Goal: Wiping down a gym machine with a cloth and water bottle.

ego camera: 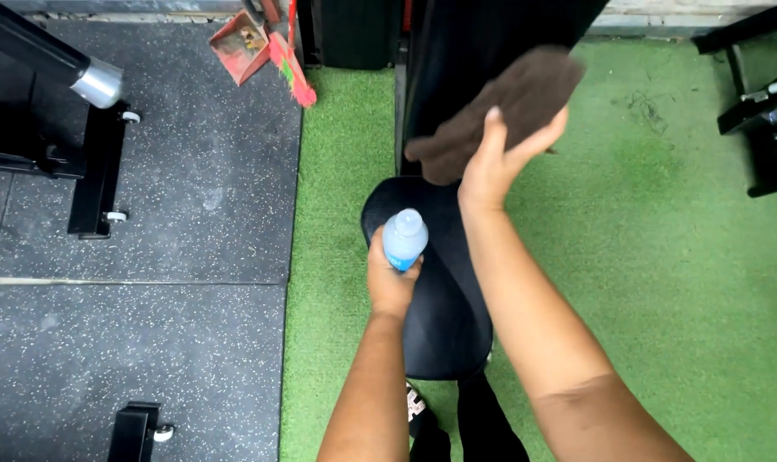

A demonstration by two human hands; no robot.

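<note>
My left hand (390, 281) grips a small light-blue plastic bottle (404, 239), held upright over the black padded seat (444, 316) of a gym bench. My right hand (498, 158) presses a dark brown cloth (508, 103) flat against the black upright back pad (457, 60) of the same bench, fingers spread over the cloth's lower edge. The seat lies between my two forearms and is partly hidden by them.
Green artificial turf (662, 257) surrounds the bench. Speckled black rubber flooring (166, 239) lies to the left, with a black metal frame with a silver tube end (97, 128). A red dustpan and brush (264, 47) rest at the top. More black equipment (769, 111) stands at the right.
</note>
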